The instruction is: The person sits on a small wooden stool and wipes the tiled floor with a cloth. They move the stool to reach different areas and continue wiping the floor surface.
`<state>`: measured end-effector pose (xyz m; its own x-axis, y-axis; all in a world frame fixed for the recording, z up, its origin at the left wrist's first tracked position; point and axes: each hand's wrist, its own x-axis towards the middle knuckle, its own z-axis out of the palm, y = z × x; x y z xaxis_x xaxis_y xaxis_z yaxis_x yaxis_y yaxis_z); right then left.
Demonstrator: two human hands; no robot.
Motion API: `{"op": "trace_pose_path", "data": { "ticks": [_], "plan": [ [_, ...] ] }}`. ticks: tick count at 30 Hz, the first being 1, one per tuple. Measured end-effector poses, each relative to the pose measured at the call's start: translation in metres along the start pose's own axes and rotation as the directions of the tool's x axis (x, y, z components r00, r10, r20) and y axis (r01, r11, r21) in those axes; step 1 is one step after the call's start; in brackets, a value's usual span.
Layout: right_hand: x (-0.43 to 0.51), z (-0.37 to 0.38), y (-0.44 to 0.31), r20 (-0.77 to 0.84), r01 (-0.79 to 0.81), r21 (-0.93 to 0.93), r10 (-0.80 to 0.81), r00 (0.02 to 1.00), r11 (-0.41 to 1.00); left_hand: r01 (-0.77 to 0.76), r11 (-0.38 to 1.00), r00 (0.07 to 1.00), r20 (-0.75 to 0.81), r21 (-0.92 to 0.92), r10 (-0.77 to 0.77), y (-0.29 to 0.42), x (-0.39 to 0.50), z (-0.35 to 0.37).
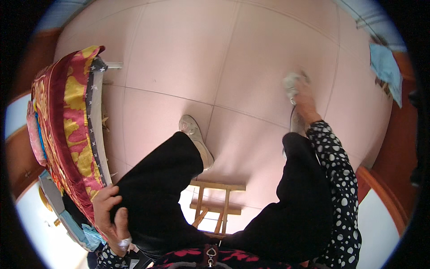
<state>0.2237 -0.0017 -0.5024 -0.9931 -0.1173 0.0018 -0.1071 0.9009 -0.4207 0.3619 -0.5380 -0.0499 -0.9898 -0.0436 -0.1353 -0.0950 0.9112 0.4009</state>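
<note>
My right hand (pixel 304 95) reaches down beside my right lower leg and is blurred. Its fingers are around a pale, crumpled-looking item (pixel 291 84) close to my right foot; blur hides what that item is. My left hand (pixel 109 210) holds nothing and lies against my left trouser leg (pixel 154 175), thumb apart from the fingers. Its back is close to a red and gold patterned cover (pixel 75 117). A pale shoe (pixel 191 127) is on my left foot, flat on the floor. A pale band circles my left wrist.
Pinkish floor tiles (pixel 174 50) spread ahead of me. Between my legs stands a wooden stool or chair frame (pixel 218 186). The covered furniture's pale edge (pixel 98 111) runs along my left. At far right hangs or lies a light blue cloth (pixel 386 69) beside reddish-brown wood (pixel 393 144).
</note>
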Motion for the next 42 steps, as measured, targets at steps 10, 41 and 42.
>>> {"op": "trace_pose_path", "data": {
  "ticks": [10,41,42],
  "plan": [
    [0.097,0.032,0.028,-0.132,-0.531,-0.122,0.517,0.846,0.838,-0.183,0.969,0.983,0.061,0.168,0.175,0.028,0.003,0.007],
    [0.188,0.130,-0.169,-0.245,-0.033,-0.455,-0.090,0.965,0.890,0.046,0.995,0.994,0.098,0.091,-0.055,-0.049,-0.015,-0.028],
    [0.170,0.140,-0.205,-0.098,0.066,-0.447,-0.122,0.988,0.892,0.045,0.996,0.994,0.096,0.080,-0.053,-0.050,-0.016,-0.029]
  ]
}}
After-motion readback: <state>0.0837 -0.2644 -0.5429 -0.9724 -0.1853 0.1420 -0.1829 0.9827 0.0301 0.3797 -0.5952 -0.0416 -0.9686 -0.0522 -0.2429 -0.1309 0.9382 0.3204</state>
